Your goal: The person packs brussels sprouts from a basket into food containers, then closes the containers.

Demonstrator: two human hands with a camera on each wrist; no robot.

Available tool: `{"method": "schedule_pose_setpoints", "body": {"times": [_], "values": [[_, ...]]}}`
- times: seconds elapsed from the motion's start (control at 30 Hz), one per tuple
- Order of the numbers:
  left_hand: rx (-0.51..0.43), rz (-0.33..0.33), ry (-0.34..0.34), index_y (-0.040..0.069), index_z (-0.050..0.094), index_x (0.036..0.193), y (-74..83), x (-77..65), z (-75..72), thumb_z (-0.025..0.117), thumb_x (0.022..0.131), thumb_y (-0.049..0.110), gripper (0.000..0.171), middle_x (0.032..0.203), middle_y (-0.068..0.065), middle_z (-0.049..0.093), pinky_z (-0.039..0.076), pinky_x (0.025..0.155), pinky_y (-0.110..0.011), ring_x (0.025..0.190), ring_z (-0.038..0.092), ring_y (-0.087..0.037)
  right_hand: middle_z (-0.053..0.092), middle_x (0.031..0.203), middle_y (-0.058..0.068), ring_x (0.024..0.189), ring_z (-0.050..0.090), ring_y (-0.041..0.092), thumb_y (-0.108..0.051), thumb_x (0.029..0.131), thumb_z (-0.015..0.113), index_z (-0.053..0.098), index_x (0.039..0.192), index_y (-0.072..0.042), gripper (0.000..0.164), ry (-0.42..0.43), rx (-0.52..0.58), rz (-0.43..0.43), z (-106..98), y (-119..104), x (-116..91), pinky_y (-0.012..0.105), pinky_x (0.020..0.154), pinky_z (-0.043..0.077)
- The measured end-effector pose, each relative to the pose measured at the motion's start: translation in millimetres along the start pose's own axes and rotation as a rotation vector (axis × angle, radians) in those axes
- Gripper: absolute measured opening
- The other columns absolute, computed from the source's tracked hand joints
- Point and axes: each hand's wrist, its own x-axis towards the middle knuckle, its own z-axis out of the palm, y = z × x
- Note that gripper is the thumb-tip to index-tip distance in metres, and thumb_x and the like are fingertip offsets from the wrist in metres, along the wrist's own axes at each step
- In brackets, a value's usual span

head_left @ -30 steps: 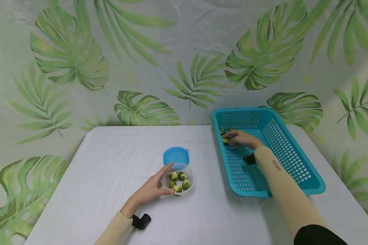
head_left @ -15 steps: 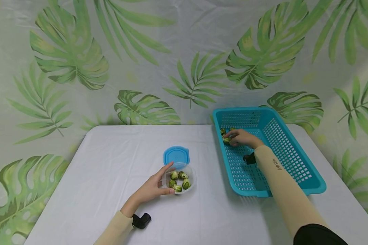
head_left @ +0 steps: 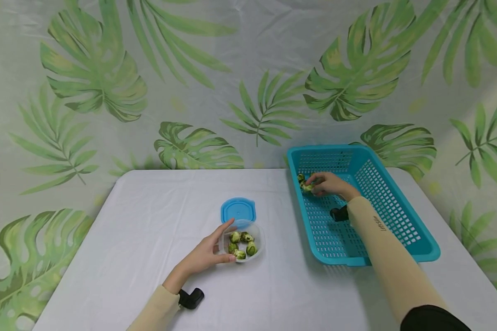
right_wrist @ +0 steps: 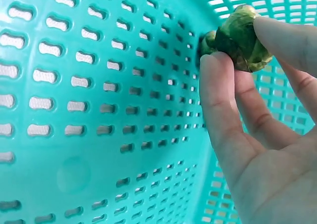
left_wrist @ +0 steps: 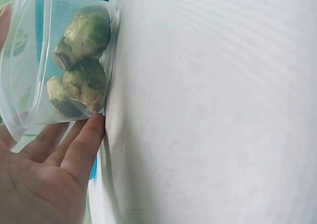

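My left hand [head_left: 205,252] steadies a small clear plastic container [head_left: 262,240] on the table, thumb at the near side and index finger at the far side. Several Brussels sprouts [head_left: 251,248] lie inside it, and through its wall the left wrist view shows a few of them [left_wrist: 91,33]. Over at the right, my right hand [head_left: 333,185] is down in a blue perforated basket [head_left: 335,250]. Its thumb and fingers pinch a Brussels sprout [right_wrist: 242,40], seen close in the right wrist view. More sprouts [head_left: 301,178] sit at the basket's far left corner, partly hidden by the hand.
A blue lid [head_left: 238,209] lies flat just behind the container. White cloth [head_left: 161,207] covers the table, and a leaf-print sheet [head_left: 199,92] hangs behind it. Each wrist wears a black camera [head_left: 191,299].
My right hand has pinched a sprout and shifted slightly right, its wrist moving back a little. The left hand and the container have stayed in place.
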Motion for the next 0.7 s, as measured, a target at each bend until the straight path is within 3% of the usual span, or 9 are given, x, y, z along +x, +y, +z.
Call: {"method": "schedule_pose_setpoints", "body": {"times": [0.27,0.5,0.7], "values": [[0.005,-0.016,-0.001,0.017,0.012,0.155,-2.7,0.4,0.2,0.073,0.087,0.022,0.092,0.152,-0.01,0.032,0.033,0.102,-0.058,0.14,0.024,-0.029,0.049,0.126,0.028,0.113,0.049,0.047,-0.005,0.098,0.05,0.048,0.126,0.006,0.03,0.001,0.019,-0.037,-4.3,-2.0,-7.4,0.056,0.093,0.043],[0.016,-0.008,-0.003,0.015,0.012,0.155,-1.9,0.5,0.4,0.073,0.087,0.021,0.091,0.151,-0.012,0.032,0.033,0.101,-0.059,0.14,0.024,-0.032,0.051,0.121,0.028,0.111,0.048,0.049,-0.008,0.1,0.048,0.045,0.129,0.005,0.031,0.004,0.045,-0.049,-10.2,-6.9,-16.7,0.058,0.093,0.042],[0.017,-0.006,0.001,0.014,0.014,0.155,-3.3,0.0,0.2,0.073,0.087,0.018,0.09,0.151,-0.012,0.032,0.034,0.1,-0.06,0.14,0.024,-0.033,0.05,0.119,0.03,0.102,0.059,0.033,-0.007,0.1,0.048,0.042,0.127,0.009,0.032,-0.007,0.098,-0.092,-12.8,-15.5,-26.0,0.058,0.092,0.043]]}}
